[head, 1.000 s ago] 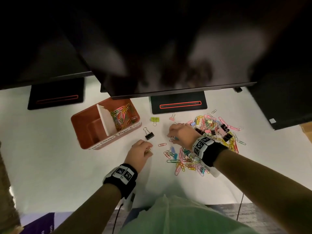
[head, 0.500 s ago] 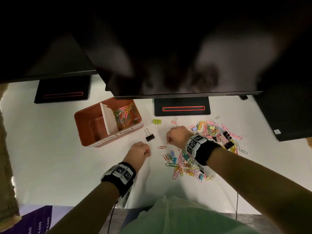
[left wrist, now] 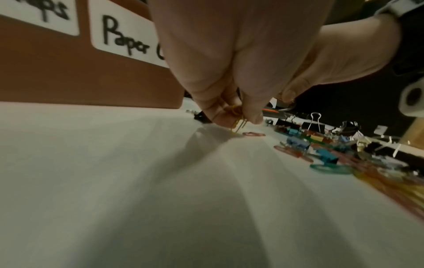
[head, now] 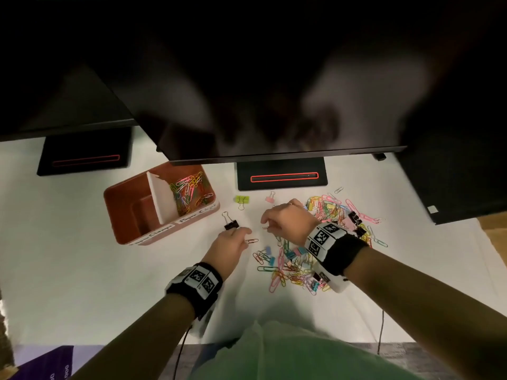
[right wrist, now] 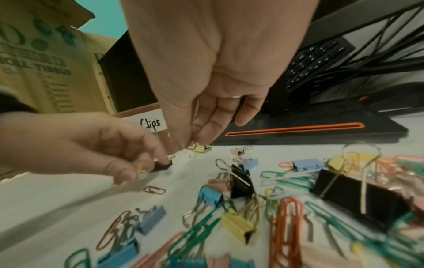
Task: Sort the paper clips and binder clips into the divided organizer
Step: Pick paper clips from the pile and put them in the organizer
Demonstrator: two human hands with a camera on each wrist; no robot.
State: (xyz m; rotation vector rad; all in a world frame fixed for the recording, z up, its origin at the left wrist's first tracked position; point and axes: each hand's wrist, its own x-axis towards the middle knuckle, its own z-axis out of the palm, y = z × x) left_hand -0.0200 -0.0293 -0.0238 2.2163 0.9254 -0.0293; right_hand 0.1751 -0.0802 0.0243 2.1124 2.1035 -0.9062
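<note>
The brown divided organizer [head: 129,215] stands at the left; its right compartment holds coloured paper clips [head: 189,190], and the left one looks bare. My left hand [head: 245,235] pinches yellow paper clips [left wrist: 236,113] just above the table, its fingertips beside a loose brown paper clip [head: 251,241] and a black binder clip [head: 230,222]. My right hand [head: 264,225] hovers to the right and pinches a small paper clip [head: 265,228]. The mixed pile of clips [head: 332,212] spreads under and behind that wrist.
Black monitor bases [head: 282,176] and screens overhang the table's back. A yellow binder clip [head: 242,200] and a pink one [head: 270,198] lie apart from the pile. A keyboard [right wrist: 314,61] and cables sit at the far right. A cardboard box [right wrist: 34,63] stands behind the organizer.
My left hand has reached forward and right to the brown paper clip, close to the black binder clip. My right hand has drifted slightly left with its clip pinched.
</note>
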